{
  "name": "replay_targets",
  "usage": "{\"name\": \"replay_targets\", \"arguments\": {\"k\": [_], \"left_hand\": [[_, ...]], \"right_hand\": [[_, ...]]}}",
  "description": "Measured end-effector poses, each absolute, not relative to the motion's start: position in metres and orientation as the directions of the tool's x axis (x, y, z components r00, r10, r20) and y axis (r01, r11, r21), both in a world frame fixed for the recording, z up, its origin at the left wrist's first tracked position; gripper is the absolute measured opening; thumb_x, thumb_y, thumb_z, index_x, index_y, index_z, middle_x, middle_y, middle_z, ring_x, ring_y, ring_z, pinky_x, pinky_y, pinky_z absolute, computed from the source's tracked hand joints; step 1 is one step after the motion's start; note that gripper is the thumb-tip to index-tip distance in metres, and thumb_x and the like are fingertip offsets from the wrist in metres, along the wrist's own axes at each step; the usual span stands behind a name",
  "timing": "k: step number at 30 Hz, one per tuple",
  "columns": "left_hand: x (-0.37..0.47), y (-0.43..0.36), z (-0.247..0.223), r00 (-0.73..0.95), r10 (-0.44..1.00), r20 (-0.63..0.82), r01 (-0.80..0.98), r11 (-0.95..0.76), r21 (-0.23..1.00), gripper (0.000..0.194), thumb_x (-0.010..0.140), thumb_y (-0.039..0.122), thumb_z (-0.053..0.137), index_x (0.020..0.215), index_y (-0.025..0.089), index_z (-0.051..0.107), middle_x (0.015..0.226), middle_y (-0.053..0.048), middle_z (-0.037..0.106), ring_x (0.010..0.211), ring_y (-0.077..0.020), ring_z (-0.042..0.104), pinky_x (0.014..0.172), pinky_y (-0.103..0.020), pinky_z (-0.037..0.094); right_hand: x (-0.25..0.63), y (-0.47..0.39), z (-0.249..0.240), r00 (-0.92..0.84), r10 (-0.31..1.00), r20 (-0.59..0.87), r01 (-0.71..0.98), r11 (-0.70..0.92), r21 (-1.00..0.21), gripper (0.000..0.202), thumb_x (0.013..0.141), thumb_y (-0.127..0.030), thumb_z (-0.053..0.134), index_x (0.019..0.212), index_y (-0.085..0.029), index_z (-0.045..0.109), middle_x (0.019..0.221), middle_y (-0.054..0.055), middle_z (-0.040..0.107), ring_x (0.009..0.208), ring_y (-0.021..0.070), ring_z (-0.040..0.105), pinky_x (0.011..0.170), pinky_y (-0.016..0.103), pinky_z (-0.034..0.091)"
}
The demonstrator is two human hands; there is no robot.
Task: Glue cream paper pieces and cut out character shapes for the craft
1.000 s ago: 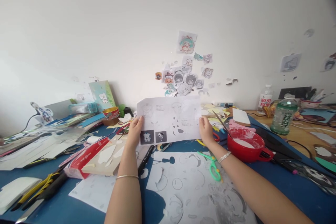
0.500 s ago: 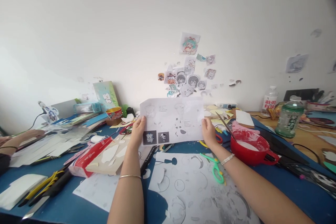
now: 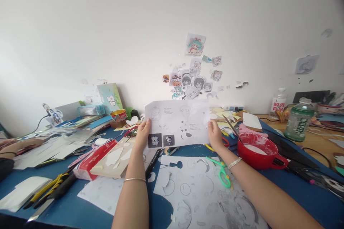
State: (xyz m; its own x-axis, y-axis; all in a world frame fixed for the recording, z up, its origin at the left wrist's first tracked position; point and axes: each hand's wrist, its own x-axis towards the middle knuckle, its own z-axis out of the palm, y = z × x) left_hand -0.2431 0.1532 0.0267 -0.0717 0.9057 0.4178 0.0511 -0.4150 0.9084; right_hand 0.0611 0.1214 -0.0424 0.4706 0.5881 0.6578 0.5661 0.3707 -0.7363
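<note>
A printed sheet of paper (image 3: 172, 121) is held upright above the table, with line drawings, small text and two dark photo squares along its lower left. My left hand (image 3: 143, 133) is closed on its left edge, thumb in front and fingers hidden behind. On the right edge, my right hand (image 3: 215, 135) grips it the same way. Below lies a large patterned sheet (image 3: 196, 175) with cut-out shapes and outlines. Green-handled scissors (image 3: 223, 175) rest on that sheet under my right forearm.
A red mug (image 3: 258, 152) with white contents and a stick stands right, before a green bottle (image 3: 299, 120). Left are a red-and-white packet (image 3: 94, 159), a yellow-black utility knife (image 3: 48, 193) and paper stacks. Another person's hand (image 3: 23, 145) is at far left. Drawings hang on the wall.
The view has shifted slightly, so everything sits a little further right. Both hands keep hold of the sheet. At far left, the other person's hand has moved slightly.
</note>
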Motion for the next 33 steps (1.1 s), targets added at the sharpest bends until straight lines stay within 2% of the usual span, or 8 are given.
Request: {"name": "replay_targets", "arguments": {"k": [17, 27, 33], "left_hand": [[-0.2424, 0.1509, 0.0278, -0.073, 0.907, 0.416, 0.079, -0.410, 0.908, 0.051, 0.066, 0.066, 0.056, 0.083, 0.018, 0.060, 0.064, 0.001, 0.057, 0.060, -0.0173, 0.054, 0.058, -0.029, 0.045], [-0.2428, 0.1496, 0.0283, -0.075, 0.905, 0.419, 0.094, -0.412, 0.906, 0.051, 0.065, 0.067, 0.056, 0.081, 0.019, 0.061, 0.063, 0.000, 0.058, 0.061, -0.0185, 0.055, 0.057, -0.029, 0.046], [-0.2430, 0.1496, 0.0278, -0.078, 0.909, 0.409, 0.121, -0.398, 0.909, 0.053, 0.067, 0.067, 0.053, 0.087, 0.018, 0.061, 0.069, -0.002, 0.063, 0.067, -0.0205, 0.059, 0.062, -0.031, 0.049]], "right_hand": [[0.0604, 0.1196, -0.0413, 0.474, 0.598, 0.646, 0.551, 0.370, -0.748, 0.039, 0.086, -0.050, 0.031, 0.089, -0.019, 0.055, 0.075, 0.007, 0.063, 0.069, 0.0225, 0.056, 0.061, 0.030, 0.039], [0.0608, 0.1202, -0.0419, 0.468, 0.610, 0.639, 0.550, 0.365, -0.751, 0.038, 0.087, -0.049, 0.031, 0.090, -0.019, 0.053, 0.078, 0.008, 0.064, 0.071, 0.0228, 0.057, 0.061, 0.030, 0.039], [0.0609, 0.1196, -0.0415, 0.469, 0.618, 0.631, 0.548, 0.357, -0.756, 0.038, 0.087, -0.050, 0.031, 0.090, -0.019, 0.053, 0.080, 0.009, 0.064, 0.073, 0.0231, 0.057, 0.062, 0.030, 0.039]]}}
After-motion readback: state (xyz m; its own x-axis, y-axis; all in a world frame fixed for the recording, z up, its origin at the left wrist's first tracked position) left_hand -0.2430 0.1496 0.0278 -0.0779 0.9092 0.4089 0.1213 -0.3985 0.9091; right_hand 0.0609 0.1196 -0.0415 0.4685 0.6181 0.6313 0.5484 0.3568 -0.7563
